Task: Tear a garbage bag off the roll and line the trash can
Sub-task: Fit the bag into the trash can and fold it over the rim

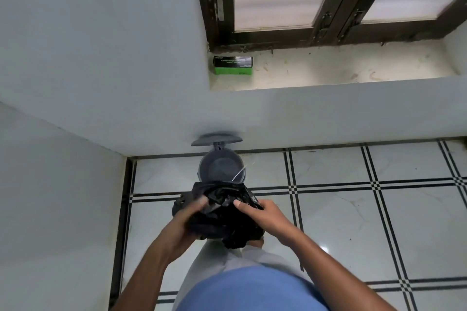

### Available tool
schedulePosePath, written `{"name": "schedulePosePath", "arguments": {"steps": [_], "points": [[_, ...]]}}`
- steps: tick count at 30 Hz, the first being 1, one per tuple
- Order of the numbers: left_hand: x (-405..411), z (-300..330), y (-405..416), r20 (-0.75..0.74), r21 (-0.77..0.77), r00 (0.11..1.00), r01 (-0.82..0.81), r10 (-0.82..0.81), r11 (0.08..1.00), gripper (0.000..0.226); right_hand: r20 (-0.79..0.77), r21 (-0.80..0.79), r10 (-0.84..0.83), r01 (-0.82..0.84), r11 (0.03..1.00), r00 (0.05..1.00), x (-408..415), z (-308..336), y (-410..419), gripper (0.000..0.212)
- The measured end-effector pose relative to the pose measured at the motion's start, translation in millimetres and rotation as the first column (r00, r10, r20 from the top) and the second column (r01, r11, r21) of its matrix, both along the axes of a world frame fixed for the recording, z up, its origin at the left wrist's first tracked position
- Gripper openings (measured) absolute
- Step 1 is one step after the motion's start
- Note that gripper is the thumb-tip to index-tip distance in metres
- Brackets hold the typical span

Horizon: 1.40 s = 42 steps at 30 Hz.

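Crinkled glossy black bag (222,212) between both hands, above round grey can (221,168)

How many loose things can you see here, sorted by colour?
Black: 1, the garbage bag, held by the left hand and the right hand.
Grey: 1, the trash can, lid up.
Green and black: 1, the box on the window sill.
Total: 3

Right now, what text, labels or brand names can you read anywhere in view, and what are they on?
"BISCO", uncertain, small white letters at the top left of the green and black box on the window ledge.
Further white lines on that box: too blurred to read.
Black garbage bag, trash can: no text visible.
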State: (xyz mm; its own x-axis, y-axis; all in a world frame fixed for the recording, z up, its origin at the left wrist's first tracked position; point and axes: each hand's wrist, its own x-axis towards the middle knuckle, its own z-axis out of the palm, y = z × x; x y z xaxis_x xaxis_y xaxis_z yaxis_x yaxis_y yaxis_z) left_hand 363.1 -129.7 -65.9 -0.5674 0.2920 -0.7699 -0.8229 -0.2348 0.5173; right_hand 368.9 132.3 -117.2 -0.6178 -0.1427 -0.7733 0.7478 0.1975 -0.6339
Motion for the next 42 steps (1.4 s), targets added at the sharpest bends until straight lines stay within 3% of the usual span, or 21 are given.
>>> {"name": "schedulePosePath", "arguments": {"steps": [1, 3, 5, 6, 8, 11, 14, 16, 18, 21, 26, 32, 38, 42], "points": [[1.3, -7.4, -0.9, -0.039, -0.112, 0.988, 0.145, -0.150, 0.983, 0.041, -0.002, -0.007, -0.028, 0.028, 1.000, 1.000, 0.1, -1.9, -2.1, 0.053], [3.5, -24.9, -5.7, -0.031, -0.397, 0.914, 0.361, -0.405, 0.844, 0.030, 0.011, -0.015, -0.090, 0.091, 0.996, 0.996, -1.1, -10.8, -7.6, 0.051], [6.5, -43.3, -8.4, 0.016, -0.575, 0.846, 0.444, -0.533, 0.687, 0.013, 0.047, -0.003, -0.104, 0.104, 0.995, 0.993, -3.9, -20.1, -16.0, 0.059], [3.1, -53.7, -10.5, 0.030, -0.630, 0.831, 0.448, -0.556, 0.635, 0.020, 0.057, 0.022, -0.105, 0.104, 0.994, 0.993, -8.5, -27.1, -21.5, 0.072], [-0.1, -62.2, -7.5, 0.005, -0.640, 0.871, 0.380, -0.491, 0.668, 0.035, 0.098, 0.029, -0.099, 0.097, 0.995, 0.990, -11.5, -40.2, -30.5, 0.098], [-17.2, -97.6, -9.1, 0.026, -0.613, 0.931, 0.303, -0.365, 0.729, 0.061, 0.160, 0.068, -0.074, 0.064, 0.996, 0.984, -25.3, -69.5, -48.9, 0.094], [-41.8, -116.9, -2.4, 0.160, -0.446, 0.966, 0.254, -0.203, 0.858, 0.030, 0.161, 0.089, -0.072, 0.058, 0.994, 0.984, -42.7, -79.3, -65.5, 0.075], [-61.1, -139.1, 1.5, 0.251, -0.352, 0.964, 0.181, -0.094, 0.918, 0.033, 0.187, 0.093, -0.069, 0.053, 0.994, 0.980, -54.0, -104.6, -74.8, 0.072], [-76.2, -168.1, -0.9, 0.264, -0.313, 0.964, 0.099, -0.013, 0.945, 0.036, 0.222, 0.151, -0.070, 0.037, 0.988, 0.972, -58.7, -142.1, -81.1, 0.082], [-93.9, -224.8, -1.4, 0.284, -0.299, 0.957, 0.037, 0.052, 0.953, 0.037, 0.276, 0.210, -0.101, 0.043, 0.977, 0.956, -50.3, -251.8, -81.5, 0.088], [-114.3, -329.9, -5.1, 0.319, -0.316, 0.945, 0.035, 0.071, 0.948, 0.040, 0.282, 0.191, -0.213, 0.163, 0.968, 0.935, -101.7, -273.9, -93.7, 0.086], [-127.7, -424.8, -25.2, 0.332, -0.348, 0.934, -0.012, 0.135, 0.938, 0.043, 0.222, 0.138, -0.200, 0.172, 0.975, 0.954, -156.5, -348.3, -100.6, 0.078], [-140.3, -487.2, -55.6, 0.248, -0.385, 0.944, -0.110, 0.218, 0.916, 0.032, 0.248, 0.091, -0.178, 0.161, 0.983, 0.952, -186.0, -430.4, -125.9, 0.087], [-161.0, -519.6, -63.1, 0.125, -0.417, 0.973, -0.125, 0.193, 0.900, 0.028, 0.170, 0.110, -0.220, 0.204, 0.973, 0.961, -200.7, -468.1, -132.2, 0.068]]}}
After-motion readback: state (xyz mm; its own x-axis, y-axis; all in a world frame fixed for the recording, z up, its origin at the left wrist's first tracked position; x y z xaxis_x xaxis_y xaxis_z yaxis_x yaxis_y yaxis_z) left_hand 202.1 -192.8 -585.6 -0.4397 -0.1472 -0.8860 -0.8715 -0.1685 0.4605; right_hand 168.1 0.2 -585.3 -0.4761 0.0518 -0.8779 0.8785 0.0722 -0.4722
